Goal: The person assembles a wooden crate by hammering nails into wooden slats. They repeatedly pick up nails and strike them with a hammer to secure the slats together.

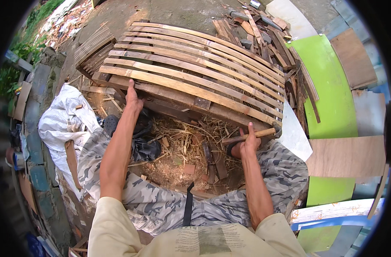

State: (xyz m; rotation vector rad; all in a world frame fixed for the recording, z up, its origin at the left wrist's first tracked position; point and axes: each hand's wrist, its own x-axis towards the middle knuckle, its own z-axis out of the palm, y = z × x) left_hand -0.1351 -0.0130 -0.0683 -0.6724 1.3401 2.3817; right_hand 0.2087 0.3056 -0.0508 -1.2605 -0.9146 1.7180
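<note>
A slatted bamboo rack (191, 70) lies in front of me, its long light slats fixed across a brown wooden frame. At its near left edge my left hand (134, 99) is closed on the frame, thumb up on the wood and fingers hidden behind it. My right hand (249, 142) is closed round the wooden handle of a hammer (264, 133) below the near right corner. The hammer's dark head lies at that corner, and my raised finger reaches up to the frame's edge; whether it presses there I cannot tell.
A smaller slatted piece (92, 49) stands beyond the rack's left end. White sacking (67, 124) lies by my left leg, next to a block wall (37, 128). Scrap wood (264, 38) is piled at the far right, near a green panel (332, 85). Shavings (189, 143) cover the ground between my legs.
</note>
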